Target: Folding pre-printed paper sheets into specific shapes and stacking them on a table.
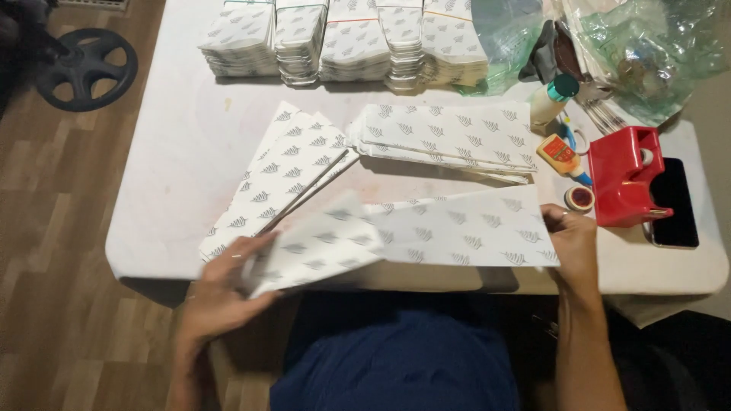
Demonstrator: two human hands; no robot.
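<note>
Holding a long white sheet printed with small grey leaf marks (457,232) above the near edge of the counter (183,152), the person has a grip on both ends. The left hand (225,285) is closed on the blurred left end, fingers curled over the paper; the right hand (572,242) pinches the right end, thumb on top.

Beneath the sheet's left part lies a slanted pile of the same printed paper (278,179), and a second flat pile (449,137) sits toward the middle. Banded bundles (343,38) line the far edge. Near the right hand stand a red tape dispenser (624,179), a small tape roll (580,198), a glue bottle (560,154) and a dark phone (674,202).

As a judgement: the sheet is thin and sags between the hands, so an uneven pull could crease or tear it. The slanted pile overhangs the near edge, so a brush from the left hand could slide sheets onto the floor.
</note>
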